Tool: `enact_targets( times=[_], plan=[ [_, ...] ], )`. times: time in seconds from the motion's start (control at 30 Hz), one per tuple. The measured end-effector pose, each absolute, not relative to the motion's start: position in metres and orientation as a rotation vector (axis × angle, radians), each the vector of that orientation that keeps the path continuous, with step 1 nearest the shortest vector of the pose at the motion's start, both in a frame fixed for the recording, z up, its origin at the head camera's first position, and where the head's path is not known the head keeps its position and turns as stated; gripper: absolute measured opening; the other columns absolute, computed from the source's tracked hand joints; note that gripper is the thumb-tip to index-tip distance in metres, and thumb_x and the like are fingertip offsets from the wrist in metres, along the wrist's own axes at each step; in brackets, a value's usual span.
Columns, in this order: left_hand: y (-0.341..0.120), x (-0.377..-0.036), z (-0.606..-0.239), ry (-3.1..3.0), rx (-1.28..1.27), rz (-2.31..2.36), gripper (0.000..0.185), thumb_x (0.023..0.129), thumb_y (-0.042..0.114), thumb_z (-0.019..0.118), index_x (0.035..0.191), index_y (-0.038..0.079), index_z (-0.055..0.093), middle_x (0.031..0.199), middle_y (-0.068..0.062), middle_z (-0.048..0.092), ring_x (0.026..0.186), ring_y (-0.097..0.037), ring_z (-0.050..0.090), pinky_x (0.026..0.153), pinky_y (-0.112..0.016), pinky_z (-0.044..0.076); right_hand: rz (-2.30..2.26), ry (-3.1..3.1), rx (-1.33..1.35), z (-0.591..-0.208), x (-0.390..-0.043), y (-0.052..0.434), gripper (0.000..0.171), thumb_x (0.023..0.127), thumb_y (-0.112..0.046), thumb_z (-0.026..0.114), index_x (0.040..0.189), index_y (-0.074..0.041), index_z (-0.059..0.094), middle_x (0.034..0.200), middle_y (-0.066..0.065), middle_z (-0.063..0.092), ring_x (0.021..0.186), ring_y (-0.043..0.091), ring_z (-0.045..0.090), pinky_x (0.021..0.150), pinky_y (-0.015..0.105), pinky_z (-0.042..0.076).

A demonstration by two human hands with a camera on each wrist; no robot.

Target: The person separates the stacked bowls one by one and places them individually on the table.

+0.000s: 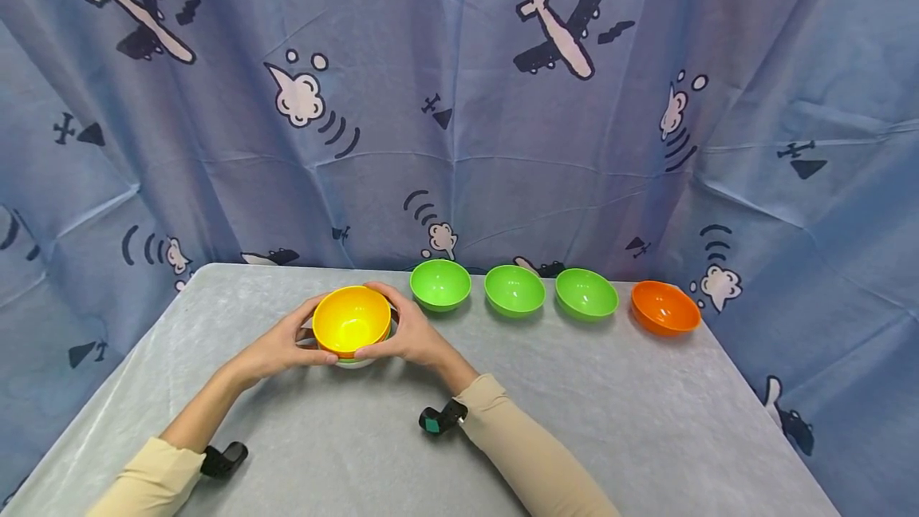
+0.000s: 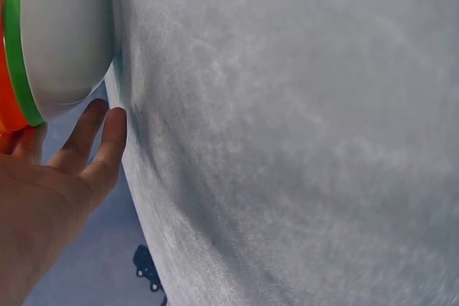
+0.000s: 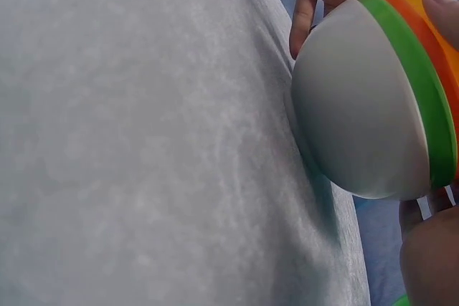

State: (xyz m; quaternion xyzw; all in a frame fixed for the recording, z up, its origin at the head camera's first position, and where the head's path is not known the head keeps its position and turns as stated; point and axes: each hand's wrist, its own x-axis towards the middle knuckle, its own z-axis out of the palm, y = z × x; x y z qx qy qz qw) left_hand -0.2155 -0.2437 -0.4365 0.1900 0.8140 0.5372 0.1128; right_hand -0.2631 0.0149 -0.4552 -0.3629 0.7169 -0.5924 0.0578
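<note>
Toward the back left of the table, a yellow bowl (image 1: 352,321) tops a nested stack. Below its rim come an orange bowl (image 3: 424,32), a green bowl (image 3: 423,98) and, lowest, a white bowl (image 3: 355,105) that stands on the table. My left hand (image 1: 283,345) holds the yellow bowl from the left, its thumb along the near side. From the right, my right hand (image 1: 411,333) grips the same bowl, thumb in front and fingers around the far side. Some left fingers (image 2: 107,152) extend apart from the white bowl. Nested parts of the lower bowls are hidden.
Along the back edge of the grey-covered table (image 1: 574,405) stand three green bowls (image 1: 441,286) in a row. An orange bowl (image 1: 664,309) is at the right end. A blue curtain (image 1: 402,118) with airplane prints hangs behind.
</note>
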Motion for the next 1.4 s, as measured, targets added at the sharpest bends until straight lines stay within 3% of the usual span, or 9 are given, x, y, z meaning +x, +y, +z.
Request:
enact_targets(
  times=[0.5, 0.83, 1.23, 1.4],
  plan=[
    [-0.243, -0.215, -0.435, 2.377, 0.543, 1.577, 0.097, 0.088, 0.018, 0.083, 0.161, 0.007, 0.020, 0.159, -0.023, 0.025, 0.134, -0.052, 0.042, 0.102, -0.056, 0.045, -1.794, 2.143, -1.111, -0.452, -0.266, 0.017, 0.097, 0.072, -0.004, 0.090, 0.154, -0.006, 0.039, 0.147, -0.002, 0.050, 0.133, 0.013, 0.046, 0.114, 0.036, 0.032],
    [-0.244, -0.214, -0.435, 2.379, 0.615, 1.588, 0.089, 0.089, 0.015, 0.082, 0.158, 0.007, 0.027, 0.154, -0.020, 0.036, 0.128, -0.046, 0.050, 0.103, -0.058, 0.043, -1.844, 2.119, -1.118, -0.440, -0.264, 0.021, 0.098, 0.072, -0.004, 0.091, 0.155, -0.008, 0.039, 0.149, -0.002, 0.049, 0.134, 0.013, 0.044, 0.115, 0.036, 0.031],
    [-0.243, -0.215, -0.435, 2.382, 0.569, 1.585, 0.096, 0.087, 0.016, 0.083, 0.160, 0.007, 0.022, 0.160, -0.022, 0.024, 0.136, -0.052, 0.039, 0.106, -0.060, 0.039, -1.986, 1.995, -1.126, -0.417, -0.263, 0.046, 0.097, 0.072, 0.007, 0.089, 0.154, -0.003, 0.038, 0.149, 0.006, 0.046, 0.134, 0.022, 0.046, 0.113, 0.036, 0.035],
    [-0.244, -0.214, -0.435, 2.380, 0.596, 1.591, 0.095, 0.089, 0.014, 0.082, 0.161, 0.005, 0.020, 0.161, -0.023, 0.022, 0.134, -0.053, 0.041, 0.104, -0.059, 0.041, -2.039, 1.991, -1.053, -0.417, -0.265, 0.070, 0.099, 0.073, 0.008, 0.088, 0.156, -0.003, 0.036, 0.154, 0.007, 0.042, 0.136, 0.024, 0.043, 0.112, 0.035, 0.036]
  ],
)
